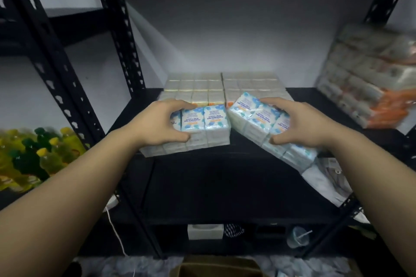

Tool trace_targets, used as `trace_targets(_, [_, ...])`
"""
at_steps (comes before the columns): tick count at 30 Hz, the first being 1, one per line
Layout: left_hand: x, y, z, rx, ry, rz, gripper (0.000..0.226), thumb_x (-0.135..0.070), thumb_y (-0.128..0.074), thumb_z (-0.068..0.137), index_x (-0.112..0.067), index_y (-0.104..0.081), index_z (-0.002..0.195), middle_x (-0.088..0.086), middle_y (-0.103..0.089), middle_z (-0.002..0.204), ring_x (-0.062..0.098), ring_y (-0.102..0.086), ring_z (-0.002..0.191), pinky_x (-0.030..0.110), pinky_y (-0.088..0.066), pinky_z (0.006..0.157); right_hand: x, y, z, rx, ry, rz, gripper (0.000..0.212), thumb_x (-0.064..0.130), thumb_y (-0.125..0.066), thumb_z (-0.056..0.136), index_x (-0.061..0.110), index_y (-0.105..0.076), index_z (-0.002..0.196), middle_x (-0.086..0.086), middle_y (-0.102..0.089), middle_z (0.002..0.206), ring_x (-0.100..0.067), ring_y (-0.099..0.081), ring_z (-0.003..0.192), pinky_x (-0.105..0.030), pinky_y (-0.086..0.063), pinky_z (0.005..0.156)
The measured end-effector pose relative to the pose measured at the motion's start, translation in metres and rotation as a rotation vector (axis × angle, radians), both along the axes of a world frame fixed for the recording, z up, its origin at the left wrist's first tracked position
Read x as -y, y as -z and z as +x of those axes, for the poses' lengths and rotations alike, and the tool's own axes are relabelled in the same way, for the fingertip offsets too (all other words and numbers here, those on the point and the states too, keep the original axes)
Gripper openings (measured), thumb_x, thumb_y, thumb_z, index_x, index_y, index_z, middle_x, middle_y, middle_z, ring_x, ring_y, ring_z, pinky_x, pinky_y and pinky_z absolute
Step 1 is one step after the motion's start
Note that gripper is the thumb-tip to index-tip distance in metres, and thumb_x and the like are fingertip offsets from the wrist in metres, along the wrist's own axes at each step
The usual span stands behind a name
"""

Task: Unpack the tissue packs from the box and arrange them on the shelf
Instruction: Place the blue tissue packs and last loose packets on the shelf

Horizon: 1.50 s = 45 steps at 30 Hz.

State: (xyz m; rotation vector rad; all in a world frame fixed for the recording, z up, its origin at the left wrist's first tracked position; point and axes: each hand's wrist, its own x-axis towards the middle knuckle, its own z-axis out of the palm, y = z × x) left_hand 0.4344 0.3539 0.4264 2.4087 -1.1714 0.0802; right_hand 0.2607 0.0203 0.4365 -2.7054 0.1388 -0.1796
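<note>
Both blue tissue packs (203,122) read, upside down, "FRAGRANCE FREE MINI TISSUE".

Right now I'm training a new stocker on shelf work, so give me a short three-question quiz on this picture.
1. True or false: each hand holds its own tissue pack.
2. Which pack is tilted? A) the one in the left hand B) the one in the right hand
3. What stands on the shelf behind both held packs?

Key
1. True: the left hand grips the left pack, and the right hand grips the right pack.
2. B: the right pack slants, while the left one lies about level on the shelf.
3. Rows of stacked tissue packs.
</note>
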Motion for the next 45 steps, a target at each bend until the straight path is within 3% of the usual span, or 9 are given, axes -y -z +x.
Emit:
trace_targets(4, [0.004,0.009,0.042,-0.037,0.028,0.114,0.080,-0.049,-0.079,0.073,-0.037,-0.053,0.148,-0.017,-0.058,0.135,0.009,-0.054,0.122,0.031,-0.044,0.104,0.010,0.003,0.033,-0.147,0.030,-0.060,0.101,0.030,-0.085,0.070,0.058,-0.034,0.153,0.022,-0.049,0.141,-0.010,-0.052,0.119,-0.025,-0.040,0.097])
trace_targets(7, [0.008,0.024,0.059,-0.058,0.064,0.235,0.086,-0.065,-0.055,0.071,-0.046,-0.042,0.154,-0.010,-0.054,0.147,0.016,-0.050,0.134,0.039,-0.041,0.113,0.012,0.017,0.049,-0.294,0.024,-0.102,0.101,0.049,-0.071,0.062,0.076,-0.019,0.145,0.015,-0.043,0.155,-0.017,-0.044,0.139,-0.040,-0.036,0.117])
trace_targets(9, [0.009,0.032,0.063,-0.004,0.058,0.247,0.084,-0.067,-0.047,0.075,-0.046,-0.036,0.156,-0.011,-0.050,0.149,0.018,-0.047,0.136,0.039,-0.038,0.113,0.014,0.025,0.055,-0.324,0.044,-0.137,0.098,0.059,-0.061,0.060,0.083,-0.010,0.139,0.011,-0.038,0.157,-0.018,-0.034,0.145,-0.051,-0.029,0.119])
trace_targets(14, [0.008,0.041,0.063,0.079,0.029,0.181,0.088,-0.095,-0.040,0.079,-0.051,-0.034,0.155,-0.017,-0.046,0.138,0.013,-0.046,0.126,0.041,-0.042,0.106,0.009,0.039,0.050,-0.196,0.115,-0.221,0.093,0.069,-0.068,0.076,0.067,-0.015,0.153,0.012,-0.040,0.156,-0.018,-0.035,0.144,-0.050,-0.030,0.112])
trace_targets(21, [0.018,0.030,0.057,0.154,0.046,0.192,0.092,-0.092,-0.042,0.076,-0.043,-0.043,0.154,-0.012,-0.054,0.141,0.013,-0.048,0.129,0.042,-0.039,0.109,0.008,0.049,0.047,-0.066,0.136,-0.253,0.087,0.079,-0.061,0.082,0.057,-0.022,0.157,0.011,-0.041,0.158,-0.018,-0.036,0.145,-0.048,-0.033,0.112])
trace_targets(27, [0.059,0.022,0.015,0.136,0.017,0.080,0.083,-0.082,-0.052,0.077,-0.035,-0.054,0.145,-0.007,-0.058,0.132,0.016,-0.053,0.123,0.040,-0.045,0.104,0.019,0.045,0.035,0.095,0.161,0.031,0.086,0.073,-0.073,0.074,0.058,-0.033,0.149,0.017,-0.053,0.135,-0.013,-0.050,0.127,-0.046,-0.040,0.111])
trace_targets(32, [0.117,0.022,-0.018,0.179,0.012,-0.066,0.067,-0.064,-0.068,0.088,-0.032,-0.053,0.144,-0.007,-0.057,0.134,0.015,-0.050,0.127,0.034,-0.042,0.104,0.036,0.033,0.025,0.342,0.227,0.369,0.077,0.059,-0.083,0.074,0.051,-0.044,0.140,0.016,-0.059,0.133,-0.007,-0.059,0.118,-0.039,-0.052,0.102])
trace_targets(38, [0.185,0.026,-0.065,-0.003,0.075,-0.169,0.080,-0.070,-0.071,0.081,-0.038,-0.039,0.147,-0.015,-0.057,0.138,0.004,-0.057,0.120,0.037,-0.053,0.100,0.046,0.028,0.018,0.520,0.388,0.714,0.105,0.049,-0.088,0.066,0.051,-0.026,0.151,0.010,-0.060,0.136,-0.013,-0.063,0.119,-0.047,-0.056,0.100])
trace_targets(45, [0.233,0.044,-0.093,-0.240,0.095,-0.296,0.116,-0.071,-0.089,0.055,-0.041,-0.028,0.150,-0.019,-0.048,0.144,0.004,-0.054,0.125,0.041,-0.056,0.099,0.056,0.034,0.008,0.575,0.512,0.725,0.125,0.054,-0.087,0.067,0.059,0.002,0.155,0.010,-0.050,0.135,-0.019,-0.058,0.126,-0.048,-0.051,0.104])
